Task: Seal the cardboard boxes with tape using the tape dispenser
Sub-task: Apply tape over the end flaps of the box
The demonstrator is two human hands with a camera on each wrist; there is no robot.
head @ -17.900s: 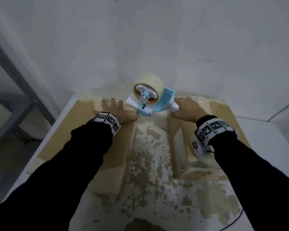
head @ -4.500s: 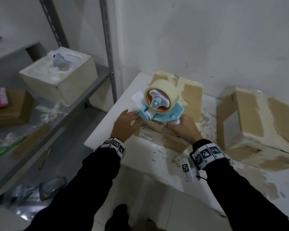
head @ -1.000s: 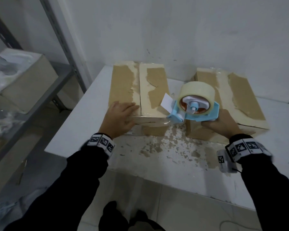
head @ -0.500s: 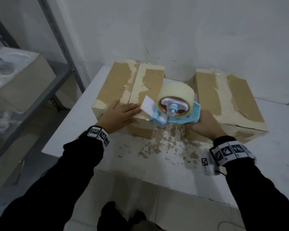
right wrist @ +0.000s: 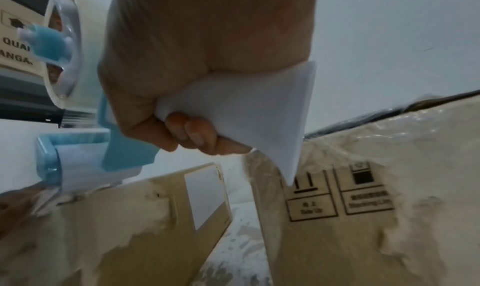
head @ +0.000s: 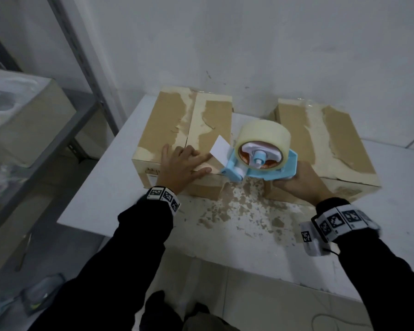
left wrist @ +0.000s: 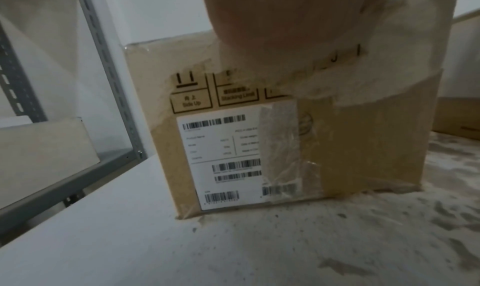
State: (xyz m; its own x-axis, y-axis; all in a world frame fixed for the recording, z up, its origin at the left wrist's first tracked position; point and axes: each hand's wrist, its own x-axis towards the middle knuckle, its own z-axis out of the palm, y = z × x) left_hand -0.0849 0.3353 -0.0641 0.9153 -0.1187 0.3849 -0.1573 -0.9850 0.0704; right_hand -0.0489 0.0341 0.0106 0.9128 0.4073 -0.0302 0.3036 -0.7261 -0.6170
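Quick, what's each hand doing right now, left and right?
Left hand: open, fingers spread flat on top of the left cardboard box.
Right hand: closed around the white handle of the blue tape dispenser, holding it.

The left hand (left wrist: pixel 285 19) rests atop a labelled cardboard box (left wrist: pixel 363 146).

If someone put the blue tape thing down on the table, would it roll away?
Probably not. The tape dispenser has a flat blue frame under its round tape roll, so it would likely rest or tip onto its side rather than roll. It looks like light plastic: the right hand holds it up alone by the handle.
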